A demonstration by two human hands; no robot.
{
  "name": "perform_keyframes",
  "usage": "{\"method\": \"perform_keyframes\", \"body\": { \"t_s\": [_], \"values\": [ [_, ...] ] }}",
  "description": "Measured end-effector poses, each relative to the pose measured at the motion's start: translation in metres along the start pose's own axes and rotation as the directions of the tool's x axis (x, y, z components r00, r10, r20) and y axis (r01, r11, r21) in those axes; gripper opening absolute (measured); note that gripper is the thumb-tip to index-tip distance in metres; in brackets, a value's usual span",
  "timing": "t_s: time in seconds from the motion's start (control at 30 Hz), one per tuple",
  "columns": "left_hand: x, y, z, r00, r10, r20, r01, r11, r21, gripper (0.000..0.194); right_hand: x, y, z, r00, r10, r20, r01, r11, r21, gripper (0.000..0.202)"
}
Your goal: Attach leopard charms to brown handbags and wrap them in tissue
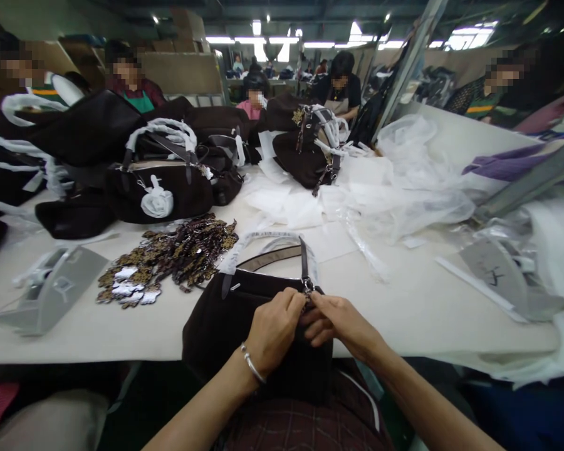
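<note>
You had the dark bag [216,319] at the middle of the worktop's [404,319] near edge, its lower part over that edge and its white-wrapped handles [233,255] standing up. Your left hand [273,327] had its thumb and finger closed on the metal clasp [308,285] at the foot of a handle strap [304,258]. Your right hand [333,318] met it there, thumb and forefinger touching the clasp; its lower fingers were blurred, so I could not tell whether it gripped. A heap of patterned charms [169,257] lay left of the bag. More dark bags [164,188] filled the far left corner, while white paper [291,203] lay toward the far edge.
</note>
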State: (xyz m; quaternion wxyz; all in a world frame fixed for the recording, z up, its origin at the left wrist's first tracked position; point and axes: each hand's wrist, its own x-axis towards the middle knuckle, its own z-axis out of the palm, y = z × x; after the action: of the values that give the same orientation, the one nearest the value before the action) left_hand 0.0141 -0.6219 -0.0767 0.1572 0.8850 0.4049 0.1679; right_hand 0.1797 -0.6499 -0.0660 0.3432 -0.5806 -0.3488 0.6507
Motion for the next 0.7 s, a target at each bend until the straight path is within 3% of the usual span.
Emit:
{"method": "perform_keyframes", "body": {
  "t_s": [0.1,0.17,0.23,0.3,0.37,0.43,0.47,0.6,0.63,0.7],
  "values": [
    [-0.011,0.009,0.007,0.998,0.057,0.034,-0.055,0.997,-0.052,0.039,0.012,0.007,-0.004,1.000,-0.024,0.006,0.023,0.993,0.113,0.040],
    [-0.017,0.011,0.005,0.996,0.070,0.051,-0.058,0.977,-0.204,0.058,0.016,0.008,-0.009,0.999,-0.020,0.027,0.017,0.994,0.107,0.037],
    [-0.021,0.007,0.000,0.998,0.015,0.055,0.008,0.917,-0.398,0.059,0.016,0.006,-0.014,0.999,-0.049,0.024,0.047,0.997,0.056,0.036],
    [-0.020,0.001,-0.006,0.989,-0.137,0.060,0.145,0.800,-0.582,0.041,0.012,0.002,-0.018,0.993,-0.113,-0.033,0.111,0.992,-0.060,0.035],
    [-0.014,-0.005,-0.008,0.951,-0.278,0.135,0.283,0.613,-0.738,0.025,0.007,-0.005,-0.021,0.982,-0.167,-0.085,0.149,0.971,-0.188,0.034],
    [-0.006,-0.008,-0.008,0.920,-0.311,0.239,0.360,0.431,-0.827,0.024,0.000,-0.013,-0.022,0.977,-0.195,-0.084,0.162,0.941,-0.298,0.031],
    [-0.002,-0.008,-0.007,0.914,-0.315,0.256,0.369,0.382,-0.847,0.024,-0.003,-0.017,-0.022,0.974,-0.211,-0.081,0.169,0.917,-0.360,0.028],
    [0.009,-0.001,-0.006,0.922,-0.322,0.215,0.330,0.364,-0.871,0.027,-0.014,-0.028,-0.019,0.921,-0.362,-0.146,0.173,0.713,-0.680,0.021],
    [0.011,0.001,-0.006,0.923,-0.295,0.249,0.340,0.319,-0.885,0.030,-0.016,-0.029,-0.017,0.902,-0.405,-0.150,0.165,0.644,-0.747,0.020],
    [0.014,0.005,-0.006,0.912,-0.215,0.350,0.384,0.145,-0.912,0.037,-0.018,-0.029,-0.011,0.871,-0.479,-0.110,0.176,0.512,-0.841,0.019]
  ]
}}
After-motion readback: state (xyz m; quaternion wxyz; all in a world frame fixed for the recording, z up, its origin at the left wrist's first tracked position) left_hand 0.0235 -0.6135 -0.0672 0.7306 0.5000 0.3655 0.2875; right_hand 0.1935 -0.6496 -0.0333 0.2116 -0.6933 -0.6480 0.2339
